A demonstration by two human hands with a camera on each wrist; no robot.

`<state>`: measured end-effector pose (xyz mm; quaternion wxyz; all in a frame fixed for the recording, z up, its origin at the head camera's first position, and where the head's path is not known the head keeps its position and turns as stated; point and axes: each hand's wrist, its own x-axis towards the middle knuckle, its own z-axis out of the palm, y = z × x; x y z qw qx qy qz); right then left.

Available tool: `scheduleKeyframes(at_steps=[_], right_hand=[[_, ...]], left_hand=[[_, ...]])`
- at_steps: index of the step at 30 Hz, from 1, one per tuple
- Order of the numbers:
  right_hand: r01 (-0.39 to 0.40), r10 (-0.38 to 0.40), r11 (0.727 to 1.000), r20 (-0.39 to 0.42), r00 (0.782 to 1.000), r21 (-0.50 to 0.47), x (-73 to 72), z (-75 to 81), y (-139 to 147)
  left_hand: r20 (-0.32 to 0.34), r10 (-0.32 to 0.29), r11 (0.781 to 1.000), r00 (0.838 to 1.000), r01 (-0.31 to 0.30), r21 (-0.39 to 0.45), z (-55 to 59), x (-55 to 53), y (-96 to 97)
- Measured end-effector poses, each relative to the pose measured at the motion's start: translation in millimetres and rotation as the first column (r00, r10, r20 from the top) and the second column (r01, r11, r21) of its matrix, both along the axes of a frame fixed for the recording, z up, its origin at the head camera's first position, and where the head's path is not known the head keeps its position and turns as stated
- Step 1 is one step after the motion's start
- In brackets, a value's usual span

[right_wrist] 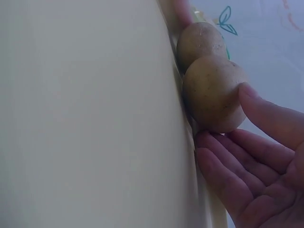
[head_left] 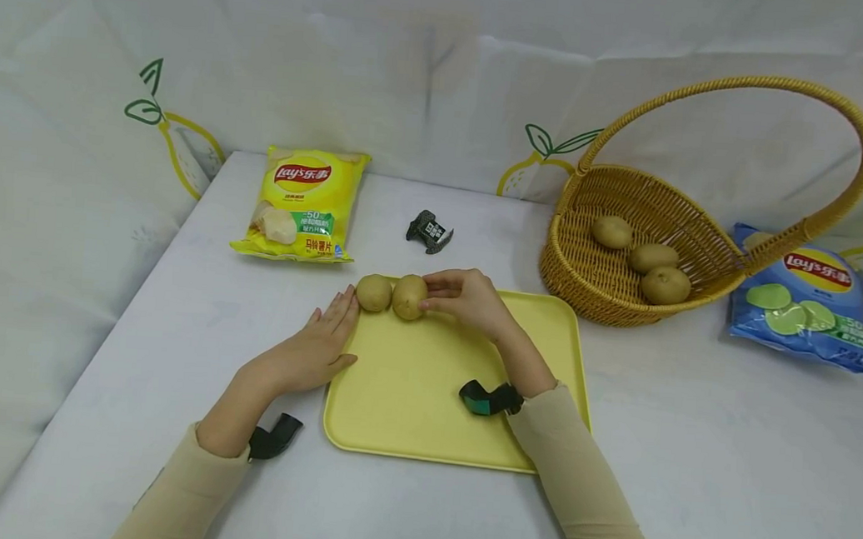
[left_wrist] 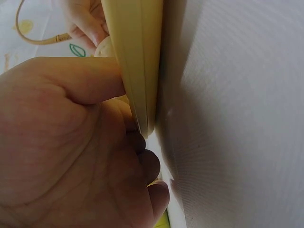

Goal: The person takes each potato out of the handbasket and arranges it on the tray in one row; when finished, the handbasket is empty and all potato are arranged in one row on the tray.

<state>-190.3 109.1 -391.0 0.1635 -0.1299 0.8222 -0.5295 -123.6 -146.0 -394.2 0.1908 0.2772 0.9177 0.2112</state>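
Observation:
Two potatoes sit side by side at the far left corner of a yellow tray (head_left: 438, 387). My right hand (head_left: 467, 301) holds the right potato (head_left: 409, 296) from its right side. The right wrist view shows the thumb (right_wrist: 266, 114) against this potato (right_wrist: 213, 92), with the fingers at its lower side. Beside it is the left potato (head_left: 374, 293). My left hand (head_left: 313, 349) lies along the tray's left edge, fingers extended, fingertips by the left potato. In the left wrist view, the left thumb (left_wrist: 90, 78) touches the tray's rim (left_wrist: 137, 57).
A wicker basket (head_left: 588, 293) with a tall handle holds three potatoes, right of the tray. A yellow chip bag (head_left: 304, 202) lies at the back left, a blue chip bag (head_left: 801, 304) at the far right. A small dark crumpled wrapper (head_left: 429, 232) lies behind the tray.

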Motion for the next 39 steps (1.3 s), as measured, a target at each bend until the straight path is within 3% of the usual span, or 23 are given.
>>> scheduleKeyframes(at_steps=[14, 21, 32, 35, 39], right_hand=[[0.011, -0.011, 0.997, 0.004, 1.0, -0.072, -0.2, 1.4, 3], [0.036, -0.04, 0.987, -0.019, 0.999, -0.154, 2.0, 12.0, 15], [0.041, -0.061, 0.983, -0.109, 0.992, -0.178, 5.5, 34.6, 68], [0.025, -0.052, 0.978, -0.128, 0.99, -0.207, 8.9, 42.5, 89], [0.044, -0.074, 0.983, -0.169, 0.983, -0.177, 14.7, 55.0, 121]], left_hand=[[0.018, 0.006, 1.0, 1.0, -0.006, -0.001, 2.6, 0.5, 0.0], [0.03, 0.002, 1.0, 1.0, -0.003, 0.026, 0.1, 0.4, 2.0], [0.029, 0.009, 1.0, 1.0, -0.009, 0.014, 2.2, 1.1, 1.0], [0.028, 0.012, 1.0, 1.0, -0.012, 0.015, 2.3, 1.6, 0.1], [0.03, 0.013, 1.0, 0.999, -0.013, 0.015, 2.5, 2.5, -0.6]])
